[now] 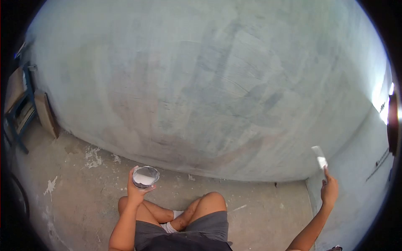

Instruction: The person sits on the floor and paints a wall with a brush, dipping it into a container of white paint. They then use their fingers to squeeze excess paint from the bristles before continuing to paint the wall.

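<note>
My left hand (136,193) is wrapped round a small dark cup (156,174) and holds it above my crossed legs. White paste (143,179) lies inside the cup, and its rim is smeared. Out to the right, near the room's corner, my right hand (329,190) grips a putty knife (320,159) with a pale blade pointing up towards the wall. Whether the blade touches the wall cannot be made out. The grey-green wall (201,92) in front of me shows uneven patches and streaks.
A blue metal frame (30,90) with boards stands at the far left, beside a leaning brown panel (45,115). White splatters (93,157) mark the concrete floor (83,201). A side wall (356,180) meets the front wall at the right.
</note>
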Available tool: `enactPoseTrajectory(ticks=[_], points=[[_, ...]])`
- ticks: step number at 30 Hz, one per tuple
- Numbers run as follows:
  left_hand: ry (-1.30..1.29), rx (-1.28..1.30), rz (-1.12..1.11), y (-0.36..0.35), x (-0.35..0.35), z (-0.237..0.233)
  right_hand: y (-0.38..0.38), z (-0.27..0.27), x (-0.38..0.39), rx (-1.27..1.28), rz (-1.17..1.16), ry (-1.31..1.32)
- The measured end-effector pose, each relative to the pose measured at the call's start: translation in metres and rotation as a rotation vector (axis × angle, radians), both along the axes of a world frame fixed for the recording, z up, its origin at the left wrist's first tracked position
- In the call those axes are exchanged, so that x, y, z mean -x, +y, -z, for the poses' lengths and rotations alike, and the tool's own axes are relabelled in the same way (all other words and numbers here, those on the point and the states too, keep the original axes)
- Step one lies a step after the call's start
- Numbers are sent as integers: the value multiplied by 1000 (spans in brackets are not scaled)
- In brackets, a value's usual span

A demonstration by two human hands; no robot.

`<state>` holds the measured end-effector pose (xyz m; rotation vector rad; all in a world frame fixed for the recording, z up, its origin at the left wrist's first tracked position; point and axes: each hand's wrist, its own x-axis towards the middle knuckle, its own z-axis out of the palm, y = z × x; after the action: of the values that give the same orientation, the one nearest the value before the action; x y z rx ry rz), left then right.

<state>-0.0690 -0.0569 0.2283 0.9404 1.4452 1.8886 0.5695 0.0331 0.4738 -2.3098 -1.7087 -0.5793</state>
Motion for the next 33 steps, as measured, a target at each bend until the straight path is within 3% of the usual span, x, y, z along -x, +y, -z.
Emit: enactPoseTrajectory(ticks=[3,7,11,14,16,18,20,22,24,26,28,29,31,32,33], points=[[-62,34,-56,-8,-1,3,46,17,31,73,-232,49],[-18,36,-145,-23,11,0,91,17,95,181,-360,47],[40,114,-276,-70,43,5,97,3,165,243,-574,-80],[33,96,-371,-102,58,9,112,23,220,319,-766,-210],[69,126,-434,-122,65,11,114,51,264,512,-888,-261],[-182,108,-524,-142,63,7,111,94,302,719,-1112,-251],[-218,119,-586,-165,67,18,90,126,349,1033,-1323,-219],[-242,138,-634,-187,70,21,71,163,385,1079,-1863,88],[-243,171,-748,-206,70,12,40,143,423,1490,-1863,384],[-217,167,-781,-222,75,9,18,157,445,1907,-1546,1127],[-185,153,-809,-228,78,-1,7,168,471,2095,-1458,1891],[-179,157,-846,-230,77,-7,-3,156,480,2060,-1477,1929],[-150,170,-856,-231,82,-9,-22,127,485,1779,-1115,2706],[-164,185,-874,-231,86,-7,-23,119,488,1732,-1124,2744],[-182,197,-890,-231,89,-4,-23,112,488,1588,-1001,3010]])
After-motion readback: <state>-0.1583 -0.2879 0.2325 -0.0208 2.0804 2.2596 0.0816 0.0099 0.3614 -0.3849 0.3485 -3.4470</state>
